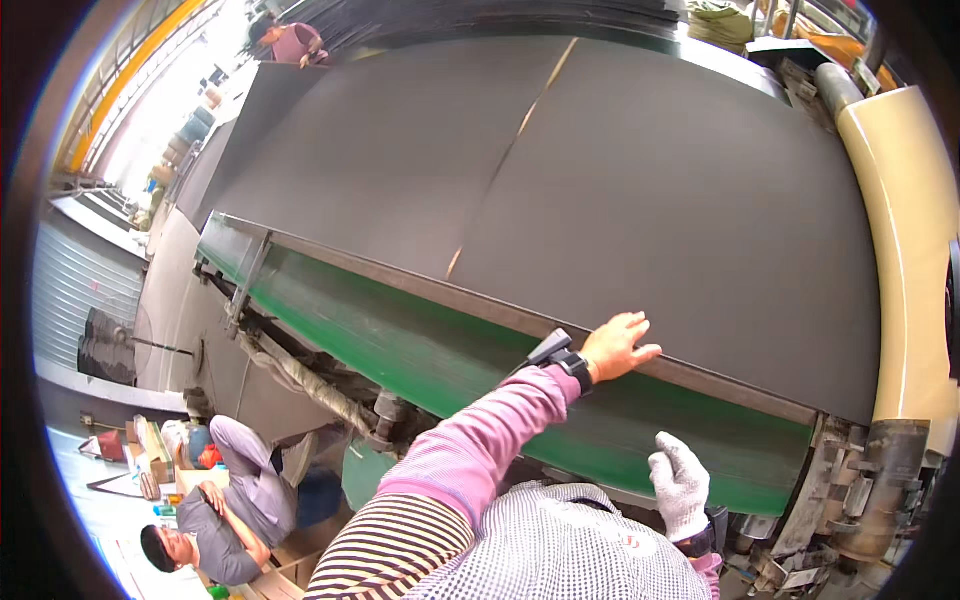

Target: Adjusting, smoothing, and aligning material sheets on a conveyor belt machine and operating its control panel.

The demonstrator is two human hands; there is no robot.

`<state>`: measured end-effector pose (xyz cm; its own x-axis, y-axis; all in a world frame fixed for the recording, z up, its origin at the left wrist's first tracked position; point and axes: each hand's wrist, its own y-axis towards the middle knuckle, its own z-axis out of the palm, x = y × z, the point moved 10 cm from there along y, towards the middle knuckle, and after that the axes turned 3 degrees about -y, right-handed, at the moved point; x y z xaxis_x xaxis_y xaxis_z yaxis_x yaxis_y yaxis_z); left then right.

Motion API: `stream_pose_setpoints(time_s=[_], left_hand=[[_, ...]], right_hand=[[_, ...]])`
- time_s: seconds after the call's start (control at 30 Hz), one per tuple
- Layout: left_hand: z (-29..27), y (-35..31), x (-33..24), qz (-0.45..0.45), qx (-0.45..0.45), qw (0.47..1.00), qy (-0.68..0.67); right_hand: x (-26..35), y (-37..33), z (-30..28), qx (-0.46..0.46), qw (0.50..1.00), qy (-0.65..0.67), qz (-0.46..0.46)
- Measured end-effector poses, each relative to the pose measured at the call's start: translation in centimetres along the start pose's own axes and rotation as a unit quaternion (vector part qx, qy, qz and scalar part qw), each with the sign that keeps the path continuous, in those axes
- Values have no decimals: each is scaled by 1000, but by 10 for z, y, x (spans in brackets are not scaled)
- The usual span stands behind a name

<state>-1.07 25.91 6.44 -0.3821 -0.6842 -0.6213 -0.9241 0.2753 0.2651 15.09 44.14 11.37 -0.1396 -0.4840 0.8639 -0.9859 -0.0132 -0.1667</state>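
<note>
My left hand (617,345), bare, rests at the near edge of a wide dark grey sheet (680,210) with its fingers spread. It holds nothing. A black wristband (575,368) with a small device sits on that wrist. My right hand (680,487), in a pale knitted glove, hangs close to my body, apart from the sheet. Its fingers are loosely bent, with a gap at the thumb and nothing visible between them. A narrow light-coloured line (530,110) runs across the sheet from far to near.
Along the machine's near side runs a green belt (370,330) below a metal rail. A large cream roller (890,220) stands at the right, above metal machine parts (840,500). One person (290,42) is at the far left end; another person (230,520) sits at lower left by boxes.
</note>
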Motion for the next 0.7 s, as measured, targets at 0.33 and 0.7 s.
stream_pose_setpoints(time_s=[0.33,0.7], left_hand=[[-221,-71,262,-270,-105,916,278],[-148,-19,202,-242,15,951,194]], right_hand=[[48,50,-8,-90,980,-103,-143],[82,193,65,-21,940,-291,-175]])
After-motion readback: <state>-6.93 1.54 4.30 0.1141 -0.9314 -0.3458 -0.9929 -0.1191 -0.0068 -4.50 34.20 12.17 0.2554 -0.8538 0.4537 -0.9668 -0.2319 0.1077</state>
